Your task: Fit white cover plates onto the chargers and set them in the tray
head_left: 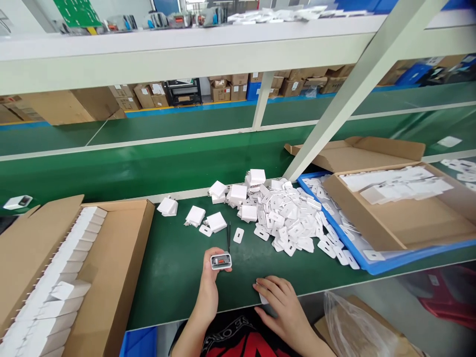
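So, starting at the hands: the left hand (208,280) grips a white rectangular plastic housing (220,261) between thumb and fingers, its hollow end facing up with some reddish-orange and metallic bits showing inside. The right hand (279,301) is palm-down by the worktop's (171,282) near edge, fingers curled over a small flat white plastic piece (263,299). It's mostly covered, so I can't tell whether they're pinching it or just resting on it.

My worry is that piece: a careless drag of the fingers could probably sweep it off the edge. The housing seems riskier though, since a loose thumb might let it drop, or a stray fingertip poke could disturb those exposed innards.

Just beyond the left hand lies a thin black two-pronged tool (228,237), tweezers I think, near enough that a forward nudge could knock it. Beside it sits a loose white slotted plate (238,235). Further right, there's a big messy heap of white slotted plates (292,215); bump it and I'd expect a little landslide.

Farther out, a long brown cardboard box (124,263) on the left holds rows of white plastic blocks (65,282), while on the right another open brown cardboard box (366,223) sits on a blue plastic tray (344,237).
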Demonstrator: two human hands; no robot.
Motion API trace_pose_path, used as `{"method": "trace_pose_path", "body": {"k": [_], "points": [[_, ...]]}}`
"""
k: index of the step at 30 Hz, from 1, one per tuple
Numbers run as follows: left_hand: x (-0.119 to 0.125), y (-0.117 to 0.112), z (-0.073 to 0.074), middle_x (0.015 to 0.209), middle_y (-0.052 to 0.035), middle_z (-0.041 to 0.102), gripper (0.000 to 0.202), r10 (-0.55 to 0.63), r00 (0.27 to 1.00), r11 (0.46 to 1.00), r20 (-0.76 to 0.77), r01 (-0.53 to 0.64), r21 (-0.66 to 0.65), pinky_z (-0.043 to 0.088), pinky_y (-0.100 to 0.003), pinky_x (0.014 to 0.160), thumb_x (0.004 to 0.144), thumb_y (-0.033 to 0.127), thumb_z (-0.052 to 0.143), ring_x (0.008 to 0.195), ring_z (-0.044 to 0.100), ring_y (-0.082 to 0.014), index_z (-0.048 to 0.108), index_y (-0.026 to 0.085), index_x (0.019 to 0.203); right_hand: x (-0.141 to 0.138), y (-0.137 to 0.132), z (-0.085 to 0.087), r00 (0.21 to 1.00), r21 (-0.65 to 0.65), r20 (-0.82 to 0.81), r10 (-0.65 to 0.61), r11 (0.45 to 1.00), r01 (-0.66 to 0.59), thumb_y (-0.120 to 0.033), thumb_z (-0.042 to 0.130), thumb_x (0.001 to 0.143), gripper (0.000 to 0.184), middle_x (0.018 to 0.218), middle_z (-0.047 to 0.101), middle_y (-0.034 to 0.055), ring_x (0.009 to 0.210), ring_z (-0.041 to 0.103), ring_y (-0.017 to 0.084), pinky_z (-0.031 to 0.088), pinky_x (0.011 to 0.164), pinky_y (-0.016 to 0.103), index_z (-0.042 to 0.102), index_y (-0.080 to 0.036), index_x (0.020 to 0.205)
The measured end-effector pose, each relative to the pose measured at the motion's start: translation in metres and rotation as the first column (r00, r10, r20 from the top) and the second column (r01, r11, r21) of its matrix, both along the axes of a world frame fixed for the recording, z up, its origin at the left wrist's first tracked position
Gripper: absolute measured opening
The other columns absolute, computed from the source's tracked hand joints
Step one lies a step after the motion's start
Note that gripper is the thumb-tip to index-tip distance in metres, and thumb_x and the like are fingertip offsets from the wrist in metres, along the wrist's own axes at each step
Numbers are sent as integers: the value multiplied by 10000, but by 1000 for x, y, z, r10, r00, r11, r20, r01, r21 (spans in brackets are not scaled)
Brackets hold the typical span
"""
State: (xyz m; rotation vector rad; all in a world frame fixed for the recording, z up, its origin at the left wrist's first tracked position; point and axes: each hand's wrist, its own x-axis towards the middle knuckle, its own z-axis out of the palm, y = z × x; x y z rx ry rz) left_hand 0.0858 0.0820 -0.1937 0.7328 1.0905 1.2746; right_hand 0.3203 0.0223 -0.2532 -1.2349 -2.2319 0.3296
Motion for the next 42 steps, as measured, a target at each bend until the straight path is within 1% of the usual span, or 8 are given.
{"method": "trace_pose_path", "body": {"k": [6,9,11,14,17,19,33,42], "points": [[4,-1,-9,940,-51,671,591,-13,1000,1000,-22,13,-3,468,-375,881,986,763,449,827,625,-219,650,220,1100,25,-10,-1,992,-4,-104,75,997,-76,-110,578,998,478,1335,741,83,1228,702,263,593,1032,450,639,-279,1442],[7,-4,-13,945,-50,650,576,-71,994,997,-79,73,26,456,-372,920,1037,717,356,866,611,-223,638,224,1130,12,-5,16,941,-104,-309,-139,988,112,-200,614,1020,258,1179,755,85,1072,728,245,617,898,378,789,-291,1187],[9,-7,-16,1002,-57,632,561,-104,984,993,-147,111,44,451,-368,932,1058,687,321,909,599,-225,632,229,1149,-7,3,32,826,-289,-440,-352,927,240,-282,598,1047,231,1014,718,84,887,719,214,602,739,321,826,-281,1089],[10,-9,-16,1123,-66,582,516,-134,954,984,-267,160,76,441,-364,952,1083,634,288,1007,574,-230,611,246,1195,-41,23,55,579,-522,-630,-518,834,178,-411,661,1014,257,895,694,62,698,666,179,565,615,294,809,-239,1134],[10,-8,-11,1183,-70,545,484,-129,917,974,-378,188,124,417,-366,988,1099,593,272,1080,543,-236,597,260,1229,-74,44,67,320,-599,-746,-583,799,58,-464,769,925,306,868,714,53,688,663,179,566,620,294,750,-210,1095],[10,-6,-7,1212,-78,530,475,-99,902,970,-420,182,162,416,-375,998,1097,595,280,1115,529,-246,585,262,1245,-91,54,69,252,-596,-770,-587,802,47,-464,802,893,300,842,697,48,712,651,175,547,631,284,719,-199,1005],[18,-5,0,1243,-95,478,389,-26,884,971,-467,134,200,485,-383,938,1113,532,300,1055,553,-224,506,248,1280,-123,58,68,258,-507,-804,-536,844,174,-402,714,968,241,879,492,-12,744,507,133,465,670,253,553,-231,911],[5,-3,-7,1204,-64,526,367,-63,935,959,-348,154,239,487,-334,938,1114,508,340,1053,561,-206,578,265,1252,-96,72,66,595,-581,-722,-353,777,-243,-503,554,1035,322,877,576,8,762,513,171,401,692,303,610,-228,1192]]}}
